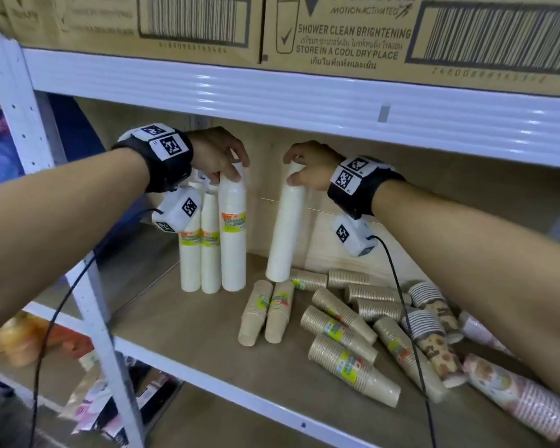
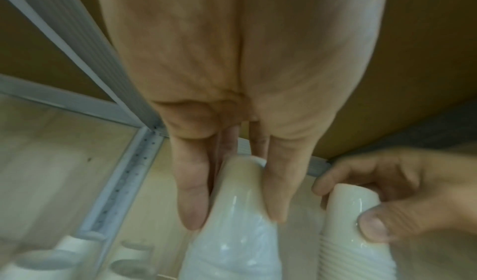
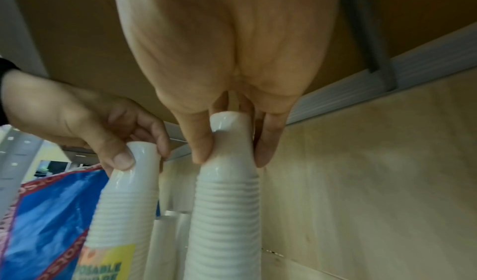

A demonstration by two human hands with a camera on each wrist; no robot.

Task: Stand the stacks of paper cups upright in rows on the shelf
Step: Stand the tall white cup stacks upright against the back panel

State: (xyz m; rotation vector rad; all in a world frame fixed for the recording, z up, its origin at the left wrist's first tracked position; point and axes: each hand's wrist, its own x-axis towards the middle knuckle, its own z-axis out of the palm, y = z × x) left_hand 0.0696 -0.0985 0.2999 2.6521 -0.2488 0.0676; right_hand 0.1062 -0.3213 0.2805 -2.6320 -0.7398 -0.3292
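Three white cup stacks stand upright at the shelf's back left; the front one (image 1: 232,234) carries an orange-green label. My left hand (image 1: 222,160) grips its top, seen close as the wrapped stack (image 2: 240,213) between thumb and fingers (image 2: 192,198). My right hand (image 1: 307,164) pinches the top of another white stack (image 1: 286,227), tilted with its base on the shelf board (image 1: 181,318); the right wrist view shows this stack (image 3: 227,203) held near the top. Several brown cup stacks (image 1: 340,331) lie on their sides at the front right.
Patterned cup stacks (image 1: 518,399) lie at the far right. The upper shelf beam (image 1: 272,92) hangs just above both hands, with cardboard boxes (image 1: 337,30) on it. A white upright post (image 1: 88,302) stands at left. Wrist cables (image 1: 411,334) trail across the lying stacks.
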